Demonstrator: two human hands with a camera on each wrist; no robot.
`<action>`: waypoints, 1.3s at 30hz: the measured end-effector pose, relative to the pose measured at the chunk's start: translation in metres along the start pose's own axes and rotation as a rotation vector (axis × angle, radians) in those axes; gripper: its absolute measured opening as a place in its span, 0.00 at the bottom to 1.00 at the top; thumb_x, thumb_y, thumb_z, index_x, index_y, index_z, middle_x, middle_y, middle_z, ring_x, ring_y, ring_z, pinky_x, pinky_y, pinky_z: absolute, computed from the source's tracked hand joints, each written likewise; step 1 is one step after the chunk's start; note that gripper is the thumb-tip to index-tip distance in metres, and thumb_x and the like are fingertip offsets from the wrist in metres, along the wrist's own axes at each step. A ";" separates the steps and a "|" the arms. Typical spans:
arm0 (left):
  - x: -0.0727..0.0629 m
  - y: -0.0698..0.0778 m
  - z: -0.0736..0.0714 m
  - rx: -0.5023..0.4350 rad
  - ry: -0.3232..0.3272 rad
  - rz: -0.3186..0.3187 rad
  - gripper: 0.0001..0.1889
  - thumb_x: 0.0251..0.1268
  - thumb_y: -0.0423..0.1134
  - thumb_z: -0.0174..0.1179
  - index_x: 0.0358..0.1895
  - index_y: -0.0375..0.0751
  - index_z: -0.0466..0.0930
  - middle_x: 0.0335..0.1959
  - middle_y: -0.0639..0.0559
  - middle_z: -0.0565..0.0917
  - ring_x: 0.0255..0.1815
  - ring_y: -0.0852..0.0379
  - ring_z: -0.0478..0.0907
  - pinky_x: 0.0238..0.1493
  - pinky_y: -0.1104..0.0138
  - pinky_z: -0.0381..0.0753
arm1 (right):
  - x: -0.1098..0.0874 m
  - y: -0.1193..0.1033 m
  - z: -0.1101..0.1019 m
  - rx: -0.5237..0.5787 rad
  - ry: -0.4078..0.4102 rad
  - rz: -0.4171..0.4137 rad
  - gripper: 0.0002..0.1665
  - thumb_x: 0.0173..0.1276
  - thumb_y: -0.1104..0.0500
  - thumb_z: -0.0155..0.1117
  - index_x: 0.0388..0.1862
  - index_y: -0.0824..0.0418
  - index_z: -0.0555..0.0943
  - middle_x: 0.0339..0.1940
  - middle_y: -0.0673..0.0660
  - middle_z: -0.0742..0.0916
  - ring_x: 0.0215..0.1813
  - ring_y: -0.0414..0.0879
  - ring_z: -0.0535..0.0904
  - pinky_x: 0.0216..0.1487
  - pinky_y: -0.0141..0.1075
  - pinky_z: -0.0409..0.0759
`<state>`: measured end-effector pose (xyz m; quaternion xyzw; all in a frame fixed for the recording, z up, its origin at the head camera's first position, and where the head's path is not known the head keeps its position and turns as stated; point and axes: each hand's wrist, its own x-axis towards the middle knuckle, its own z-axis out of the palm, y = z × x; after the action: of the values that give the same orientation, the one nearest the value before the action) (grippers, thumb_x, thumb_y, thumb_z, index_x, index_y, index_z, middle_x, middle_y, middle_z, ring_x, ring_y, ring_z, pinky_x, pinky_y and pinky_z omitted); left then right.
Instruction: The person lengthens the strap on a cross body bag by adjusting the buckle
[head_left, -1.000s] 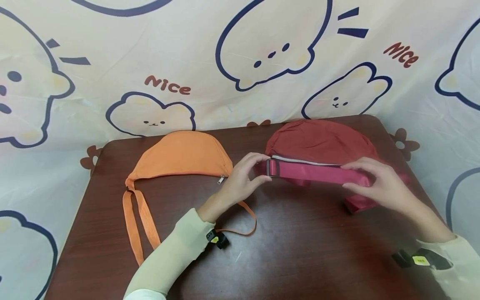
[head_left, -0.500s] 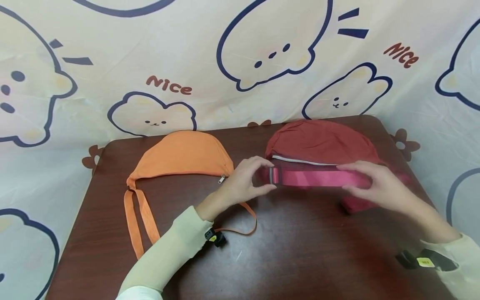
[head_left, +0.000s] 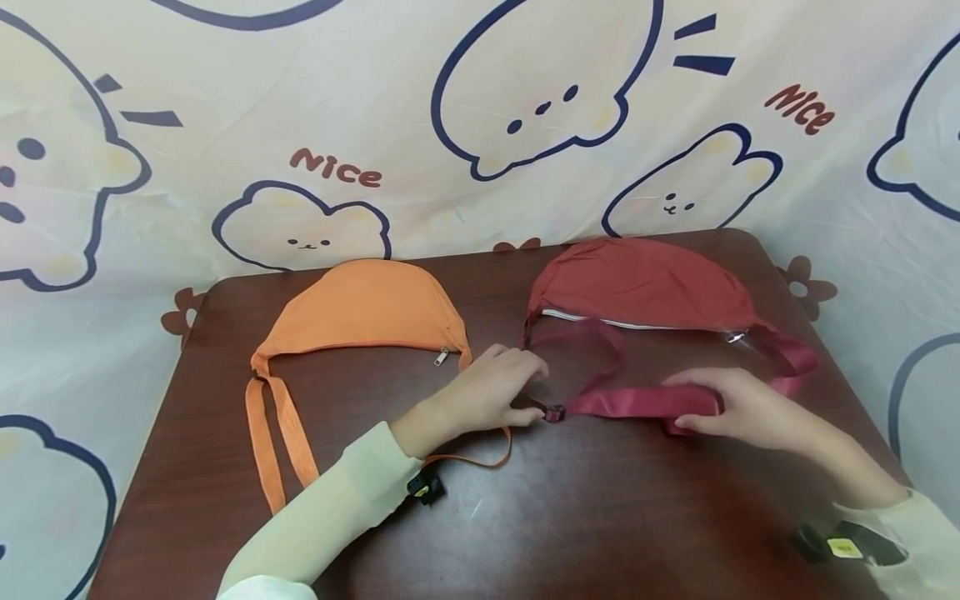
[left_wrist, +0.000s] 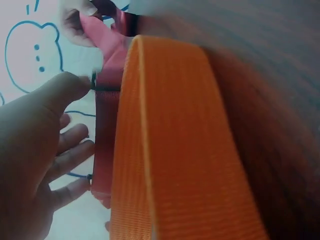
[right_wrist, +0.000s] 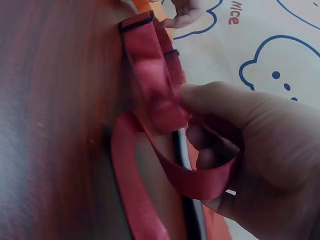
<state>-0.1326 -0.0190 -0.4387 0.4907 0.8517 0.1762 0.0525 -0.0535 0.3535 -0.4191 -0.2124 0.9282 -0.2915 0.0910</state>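
Observation:
A red waist bag (head_left: 645,283) lies at the back right of the table, with its strap (head_left: 622,402) looped in front of it. My right hand (head_left: 738,408) pinches the strap between thumb and fingers; a further loop hangs under those fingers in the right wrist view. Beside the strap's dark slider buckle (head_left: 555,413) is my left hand (head_left: 491,392), its thumb tip at the buckle and its other fingers loosely spread. In the left wrist view, those fingers (left_wrist: 72,160) stand apart around the strap's edge without closing on it.
An orange waist bag (head_left: 367,308) lies at the back left, its long strap (head_left: 270,442) trailing toward the front. Its thin strap end passes under my left wrist, and orange webbing (left_wrist: 185,130) fills much of the left wrist view. A printed curtain (head_left: 465,200) stands behind the table (head_left: 570,517).
Both hands have come down toward the table with the red strap. It was stretched flat between them; now it sags near the tabletop, and my left fingers have loosened from the buckle end.

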 end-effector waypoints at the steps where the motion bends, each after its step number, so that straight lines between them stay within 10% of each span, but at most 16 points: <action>1: -0.001 0.000 0.001 0.008 -0.006 0.002 0.25 0.64 0.54 0.69 0.58 0.45 0.76 0.51 0.56 0.81 0.53 0.57 0.77 0.63 0.58 0.69 | 0.000 0.000 0.002 0.017 -0.014 0.000 0.27 0.59 0.45 0.80 0.57 0.43 0.83 0.50 0.39 0.86 0.48 0.37 0.80 0.50 0.36 0.82; 17: 0.008 -0.013 -0.005 -0.203 0.143 -0.057 0.18 0.71 0.47 0.66 0.56 0.41 0.81 0.52 0.49 0.83 0.49 0.54 0.80 0.56 0.57 0.76 | 0.002 -0.008 0.004 -0.057 -0.044 -0.026 0.30 0.60 0.39 0.76 0.58 0.47 0.83 0.53 0.40 0.86 0.54 0.39 0.82 0.55 0.41 0.82; 29: 0.024 -0.034 -0.018 -0.517 0.284 -0.274 0.25 0.72 0.40 0.65 0.65 0.31 0.73 0.56 0.42 0.76 0.52 0.51 0.77 0.52 0.58 0.80 | 0.007 -0.032 -0.001 -0.045 0.030 -0.088 0.27 0.61 0.49 0.79 0.57 0.56 0.83 0.48 0.46 0.87 0.43 0.36 0.81 0.44 0.35 0.83; 39: 0.049 -0.052 -0.019 -0.851 0.302 -0.566 0.28 0.74 0.41 0.63 0.70 0.33 0.69 0.64 0.34 0.75 0.58 0.47 0.80 0.52 0.56 0.83 | 0.017 -0.049 0.029 0.171 -0.051 0.036 0.19 0.67 0.52 0.74 0.52 0.59 0.84 0.38 0.44 0.86 0.39 0.35 0.80 0.38 0.33 0.78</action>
<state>-0.2053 -0.0056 -0.4350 0.1464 0.8020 0.5538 0.1693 -0.0435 0.2950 -0.4149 -0.1943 0.9010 -0.3627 0.1376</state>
